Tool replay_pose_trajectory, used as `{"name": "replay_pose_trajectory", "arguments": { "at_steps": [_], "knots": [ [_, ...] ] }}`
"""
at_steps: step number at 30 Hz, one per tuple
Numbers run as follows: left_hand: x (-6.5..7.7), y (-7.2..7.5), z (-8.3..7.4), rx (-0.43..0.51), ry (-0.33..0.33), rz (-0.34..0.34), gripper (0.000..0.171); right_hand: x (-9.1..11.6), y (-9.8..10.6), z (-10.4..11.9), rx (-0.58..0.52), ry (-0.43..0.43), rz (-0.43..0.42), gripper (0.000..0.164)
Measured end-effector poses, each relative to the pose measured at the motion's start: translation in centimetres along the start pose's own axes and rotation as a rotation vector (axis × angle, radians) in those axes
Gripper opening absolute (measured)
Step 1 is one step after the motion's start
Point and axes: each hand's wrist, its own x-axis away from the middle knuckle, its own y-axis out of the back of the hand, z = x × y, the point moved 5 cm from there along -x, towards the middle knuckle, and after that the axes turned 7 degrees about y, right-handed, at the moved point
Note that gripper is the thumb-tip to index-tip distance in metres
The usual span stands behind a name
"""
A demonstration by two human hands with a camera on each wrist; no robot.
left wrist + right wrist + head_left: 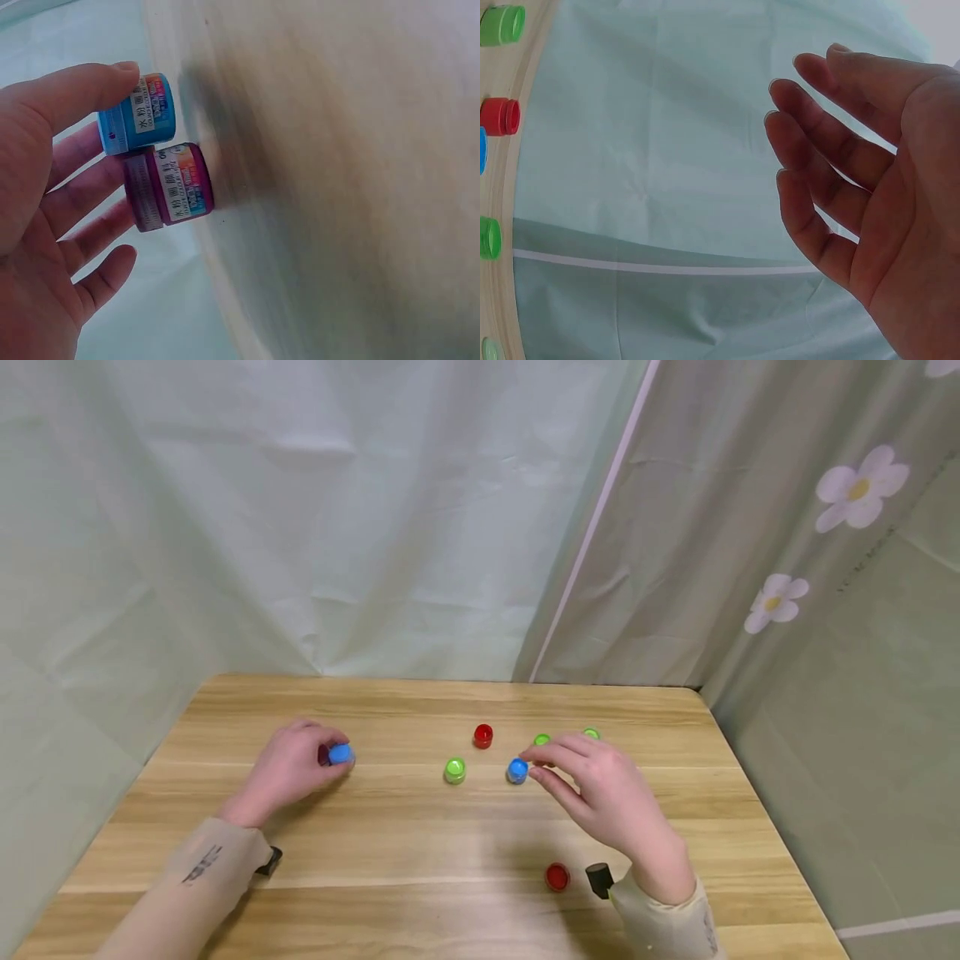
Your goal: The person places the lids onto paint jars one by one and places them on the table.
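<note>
Within the left fingers (86,187), purple jar (176,187) mostly hidden from above.

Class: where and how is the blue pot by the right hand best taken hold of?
Probably by its round side wall, from above and the right: the blue pot stands upright, the right hand is on that side, and a green pot stands to its left.

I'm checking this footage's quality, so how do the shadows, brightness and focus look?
Head view: soft shadow on the table near the right hand; left wrist view: washed-out table, blurry shadow beside the blue jar and purple jar; right wrist view: bright upper right corner, palm shaded.
</note>
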Motion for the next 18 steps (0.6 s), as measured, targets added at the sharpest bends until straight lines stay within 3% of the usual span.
{"name": "replay_pose_trajectory", "arguments": {
  "at_steps": [18],
  "knots": [
    [-0.78, -0.94, 0.65, -0.049, -0.002, 0.044, 0.03, 0.63, -0.07, -0.61, -0.013, -0.019, 0.021, 0.021]
  ]
}}
